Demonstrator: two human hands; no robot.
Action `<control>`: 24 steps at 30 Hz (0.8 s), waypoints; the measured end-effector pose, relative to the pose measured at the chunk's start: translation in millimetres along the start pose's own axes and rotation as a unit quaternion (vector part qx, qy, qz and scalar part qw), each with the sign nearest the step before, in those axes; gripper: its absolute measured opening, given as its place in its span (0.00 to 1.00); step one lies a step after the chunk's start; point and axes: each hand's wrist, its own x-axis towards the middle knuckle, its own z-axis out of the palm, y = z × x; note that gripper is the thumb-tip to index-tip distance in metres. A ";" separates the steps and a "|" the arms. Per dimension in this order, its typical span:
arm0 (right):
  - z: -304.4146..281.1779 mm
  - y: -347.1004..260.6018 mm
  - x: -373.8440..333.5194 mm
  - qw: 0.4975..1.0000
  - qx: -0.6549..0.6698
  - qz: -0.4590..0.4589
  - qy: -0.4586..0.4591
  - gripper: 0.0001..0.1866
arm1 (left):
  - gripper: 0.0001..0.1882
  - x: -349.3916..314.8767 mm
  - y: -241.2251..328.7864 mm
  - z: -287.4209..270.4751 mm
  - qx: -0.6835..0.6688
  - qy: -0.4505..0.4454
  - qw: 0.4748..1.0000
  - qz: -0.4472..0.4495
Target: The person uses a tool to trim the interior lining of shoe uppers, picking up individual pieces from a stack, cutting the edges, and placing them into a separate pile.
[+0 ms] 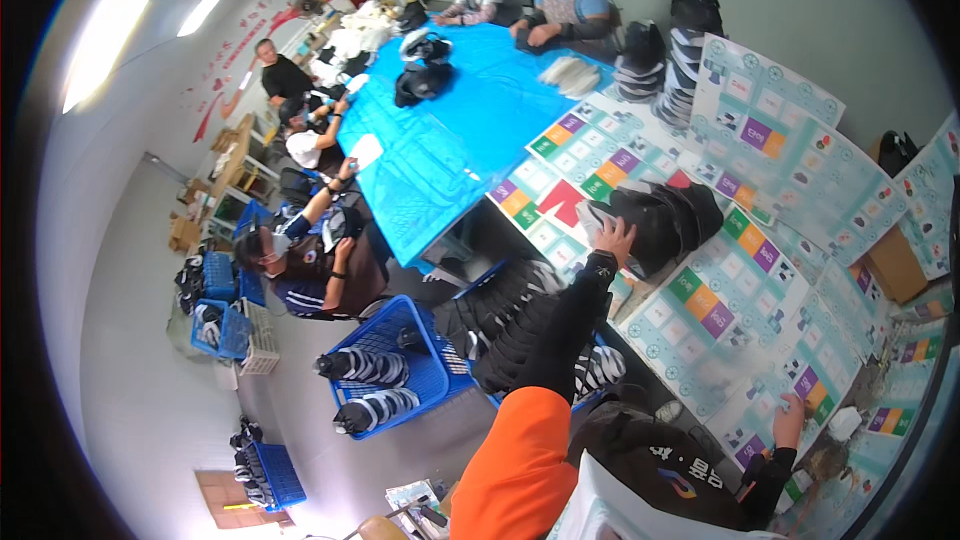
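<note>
A nested stack of black caps (682,224) lies on its side on the patterned boards of the table. My left hand (612,238) reaches forward in a black sleeve. Its fingers are spread over the near end of the stack and grip the end cap, whose light lining shows. At the lower right, my right hand (790,421) rests at the edge of a printed board (735,380), apart from the caps. Its fingers show only in part and appear loosely extended, with nothing visible in them.
Blue crates (392,370) holding stacked caps stand on the floor by the table. Upright cap stacks (640,62) rise at the far edge. Several people sit around the blue-covered table (455,135); a co-worker (320,265) sits at left. A carton (897,265) stands at right.
</note>
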 end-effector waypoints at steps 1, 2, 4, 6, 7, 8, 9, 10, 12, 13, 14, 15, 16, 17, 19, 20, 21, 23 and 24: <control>-1.4 -10.6 1.2 0.999 0.036 0.015 -0.022 0.16 | 0.20 7.6 -3.1 15.9 0.018 0.056 0.998 -0.015; -3.7 -6.2 -8.3 0.999 0.042 0.015 -0.008 0.16 | 0.15 31.2 10.8 13.0 -0.038 -0.069 0.997 -0.006; -11.1 -2.8 -25.3 0.997 0.066 0.009 0.024 0.16 | 0.08 60.6 19.6 -6.5 -0.020 -0.100 0.990 0.099; -12.4 -38.9 -20.0 0.997 0.044 -0.037 0.044 0.14 | 0.06 47.2 -18.9 -12.1 -0.040 -0.003 0.993 0.112; -25.2 -82.3 -16.3 0.998 0.061 0.021 0.009 0.13 | 0.07 40.8 -32.5 -20.9 -0.017 0.096 0.987 0.124; -30.1 -79.1 -18.2 0.999 0.030 0.024 -0.001 0.12 | 0.07 47.4 -26.0 -40.4 -0.042 0.093 0.986 0.133; -33.5 -84.0 -18.8 0.999 0.030 0.035 0.004 0.12 | 0.08 46.7 -26.2 -62.2 -0.055 0.088 0.986 0.132; -34.3 -95.5 -12.0 0.998 0.049 0.034 -0.003 0.11 | 0.07 39.3 -33.6 -75.9 -0.071 0.082 0.986 0.123; -29.5 -103.8 -6.9 0.995 0.098 0.028 -0.009 0.11 | 0.07 20.4 -42.4 -85.7 -0.092 0.059 0.989 0.095; -22.6 -101.0 -5.4 0.996 0.090 0.016 0.001 0.10 | 0.06 15.3 -46.7 -87.1 -0.131 0.054 0.986 0.091; -12.4 -98.8 1.9 0.996 0.087 -0.014 0.005 0.10 | 0.06 4.4 -49.8 -88.5 -0.121 0.088 0.984 0.096; -7.8 -95.1 7.4 0.997 0.030 -0.074 0.009 0.10 | 0.06 7.4 -37.0 -92.2 -0.116 0.013 0.991 0.059; -7.2 -91.1 8.4 0.996 0.052 -0.078 -0.006 0.11 | 0.07 7.4 -25.0 -98.2 -0.209 0.144 0.963 0.097; 3.0 -101.0 22.0 0.992 0.111 -0.041 -0.046 0.11 | 0.08 2.4 -29.4 -77.7 -0.226 0.098 0.969 0.034; 2.4 -149.1 35.8 0.985 0.112 -0.004 -0.132 0.11 | 0.15 -3.2 -21.0 -59.6 -0.278 -0.149 0.947 -0.053; 9.2 -152.5 42.5 0.984 0.103 -0.049 -0.133 0.11 | 0.17 -8.0 -5.1 -59.1 -0.306 -0.162 0.937 -0.054; 20.3 -154.0 48.1 0.982 0.096 -0.090 -0.133 0.11 | 0.20 -18.7 10.1 -59.6 -0.334 -0.176 0.925 -0.050; 32.2 -171.3 54.7 0.975 0.128 -0.119 -0.134 0.11 | 0.25 -47.2 34.7 -51.9 -0.327 -0.127 0.937 0.003; 34.8 -184.5 58.1 0.970 0.137 -0.132 -0.150 0.11 | 0.25 -53.3 42.6 -63.1 -0.280 -0.143 0.949 0.003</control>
